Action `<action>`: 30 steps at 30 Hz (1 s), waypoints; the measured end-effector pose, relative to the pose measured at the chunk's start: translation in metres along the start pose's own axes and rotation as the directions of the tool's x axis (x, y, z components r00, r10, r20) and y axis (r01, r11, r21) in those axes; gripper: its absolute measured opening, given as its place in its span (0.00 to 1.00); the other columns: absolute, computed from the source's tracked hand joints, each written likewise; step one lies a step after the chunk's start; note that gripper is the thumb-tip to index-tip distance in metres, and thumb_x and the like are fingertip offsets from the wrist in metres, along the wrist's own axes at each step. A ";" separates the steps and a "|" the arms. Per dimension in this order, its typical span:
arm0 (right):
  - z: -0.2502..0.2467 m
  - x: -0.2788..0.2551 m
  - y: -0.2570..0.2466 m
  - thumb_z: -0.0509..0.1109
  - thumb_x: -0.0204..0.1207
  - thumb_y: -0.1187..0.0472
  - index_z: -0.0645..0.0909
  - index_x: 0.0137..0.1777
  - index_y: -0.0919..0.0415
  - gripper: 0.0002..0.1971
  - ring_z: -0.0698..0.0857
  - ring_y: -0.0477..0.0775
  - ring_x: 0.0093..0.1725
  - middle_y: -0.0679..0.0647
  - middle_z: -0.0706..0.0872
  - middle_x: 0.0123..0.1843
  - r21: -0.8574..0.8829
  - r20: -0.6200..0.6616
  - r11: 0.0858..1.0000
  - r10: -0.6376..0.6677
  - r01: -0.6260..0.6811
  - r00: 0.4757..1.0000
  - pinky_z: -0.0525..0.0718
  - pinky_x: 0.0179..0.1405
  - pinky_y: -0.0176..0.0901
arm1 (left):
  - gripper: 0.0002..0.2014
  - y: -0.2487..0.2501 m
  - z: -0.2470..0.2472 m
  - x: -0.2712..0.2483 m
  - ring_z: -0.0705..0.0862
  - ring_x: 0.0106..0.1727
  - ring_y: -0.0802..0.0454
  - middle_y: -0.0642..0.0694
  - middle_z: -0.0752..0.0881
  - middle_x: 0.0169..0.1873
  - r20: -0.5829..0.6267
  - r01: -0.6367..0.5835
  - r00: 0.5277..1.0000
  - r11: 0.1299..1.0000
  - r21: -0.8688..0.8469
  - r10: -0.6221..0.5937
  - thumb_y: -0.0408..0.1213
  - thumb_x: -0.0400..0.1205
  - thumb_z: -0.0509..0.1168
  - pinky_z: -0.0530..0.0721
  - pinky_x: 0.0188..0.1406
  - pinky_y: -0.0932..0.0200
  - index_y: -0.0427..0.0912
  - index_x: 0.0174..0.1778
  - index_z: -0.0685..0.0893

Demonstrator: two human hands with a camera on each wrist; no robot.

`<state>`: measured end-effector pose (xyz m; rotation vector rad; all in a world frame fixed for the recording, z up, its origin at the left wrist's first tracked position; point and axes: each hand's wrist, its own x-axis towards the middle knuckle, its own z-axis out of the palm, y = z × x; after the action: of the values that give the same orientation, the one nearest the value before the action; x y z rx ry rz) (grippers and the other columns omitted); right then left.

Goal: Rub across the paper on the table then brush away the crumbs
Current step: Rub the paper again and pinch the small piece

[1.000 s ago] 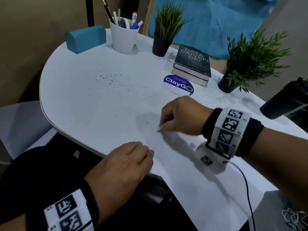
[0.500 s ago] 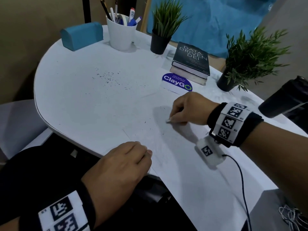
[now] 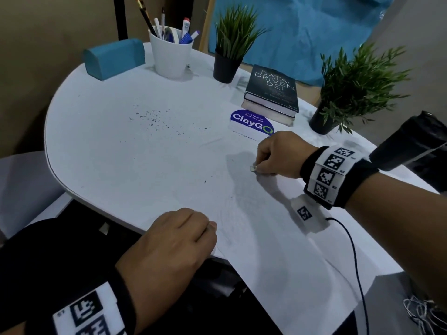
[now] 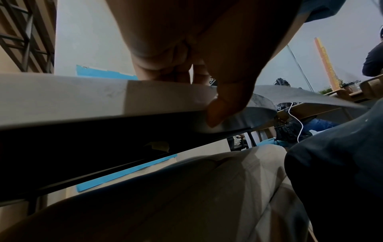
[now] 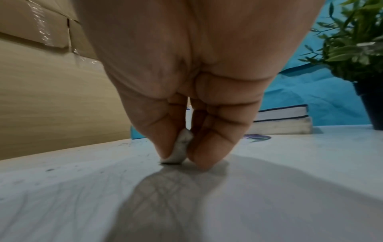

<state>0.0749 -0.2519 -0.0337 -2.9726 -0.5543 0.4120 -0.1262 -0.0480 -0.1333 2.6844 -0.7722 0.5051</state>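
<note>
A white sheet of paper point(image 3: 278, 250) lies on the white table point(image 3: 108, 153) and overhangs its near edge. My right hand point(image 3: 256, 168) pinches a small worn white eraser point(image 3: 253, 168) between thumb and fingers, its bottom edge pressed on the paper. In the right wrist view the eraser point(image 5: 180, 150) stands on the paper point(image 5: 207, 204), in the right hand point(image 5: 182, 157). My left hand point(image 3: 205, 228) holds the paper's near left corner at the table edge, fingers curled on top. The left wrist view shows this left hand point(image 4: 196, 96) with its thumb point(image 4: 215, 113) against the overhang. Dark crumbs point(image 3: 150, 117) are scattered at far left.
At the back stand a teal box point(image 3: 113, 58), a white pen cup point(image 3: 170, 56), two potted plants point(image 3: 227, 61) point(image 3: 350, 93) and a book point(image 3: 271, 93). A ClayGo sign point(image 3: 251, 124) lies just beyond my right hand. A black bottle point(image 3: 411, 146) is at right.
My right hand has slid the eraser across the paper, away from me and to the right, toward the ClayGo sign. The left hand has stayed on the corner.
</note>
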 end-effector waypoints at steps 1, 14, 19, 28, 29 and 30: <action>0.002 0.000 -0.002 0.80 0.66 0.57 0.85 0.28 0.50 0.09 0.82 0.41 0.31 0.43 0.86 0.27 0.012 -0.009 1.000 -0.010 0.010 1.000 0.80 0.32 0.36 | 0.23 -0.001 -0.003 -0.001 0.83 0.45 0.43 0.45 0.83 0.45 0.001 0.007 1.000 1.000 -0.007 -0.007 0.26 0.80 0.48 0.80 0.46 0.47 0.38 0.57 0.87; 0.019 -0.018 -0.027 0.80 0.68 0.56 0.89 0.36 0.52 0.03 0.83 0.39 0.33 0.42 0.87 0.31 0.135 0.005 0.979 -0.156 0.154 0.988 0.80 0.33 0.33 | 0.20 -0.008 -0.009 0.002 0.83 0.42 0.45 0.45 0.85 0.44 0.016 -0.038 0.999 0.998 0.051 0.037 0.29 0.76 0.53 0.82 0.41 0.52 0.35 0.55 0.89; 0.005 -0.004 -0.010 0.79 0.69 0.56 0.88 0.35 0.53 0.04 0.83 0.46 0.36 0.43 0.87 0.32 0.008 -0.075 0.999 -0.050 0.051 0.996 0.76 0.30 0.32 | 0.22 -0.010 -0.005 0.001 0.82 0.42 0.45 0.46 0.84 0.45 0.017 -0.018 1.000 0.999 0.044 0.017 0.27 0.72 0.54 0.83 0.39 0.53 0.36 0.56 0.88; 0.000 0.000 -0.005 0.79 0.69 0.56 0.86 0.33 0.52 0.06 0.81 0.46 0.35 0.42 0.85 0.31 -0.058 -0.053 0.998 -0.017 0.014 0.998 0.74 0.29 0.35 | 0.21 -0.008 -0.006 0.003 0.80 0.40 0.46 0.46 0.83 0.42 0.021 -0.021 1.000 0.998 0.058 0.020 0.27 0.74 0.51 0.84 0.36 0.51 0.37 0.52 0.88; -0.001 -0.002 -0.008 0.79 0.69 0.55 0.86 0.34 0.52 0.06 0.82 0.45 0.34 0.43 0.85 0.31 -0.041 -0.042 0.999 -0.037 0.035 0.998 0.75 0.29 0.35 | 0.21 -0.008 -0.006 0.003 0.81 0.40 0.46 0.46 0.83 0.42 0.020 -0.023 1.000 0.998 0.055 0.022 0.27 0.74 0.51 0.84 0.36 0.50 0.37 0.52 0.88; -0.001 -0.004 -0.014 0.80 0.69 0.55 0.87 0.35 0.53 0.06 0.82 0.44 0.32 0.44 0.86 0.31 0.005 -0.025 0.998 -0.070 0.070 0.997 0.77 0.29 0.35 | 0.20 -0.009 -0.007 0.002 0.81 0.40 0.45 0.46 0.83 0.42 0.020 -0.016 1.000 0.999 0.048 0.015 0.26 0.74 0.52 0.85 0.36 0.50 0.37 0.52 0.88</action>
<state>0.0668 -0.2403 -0.0300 -2.9380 -0.6511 0.3702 -0.1211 -0.0394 -0.1277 2.7340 -0.7968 0.5080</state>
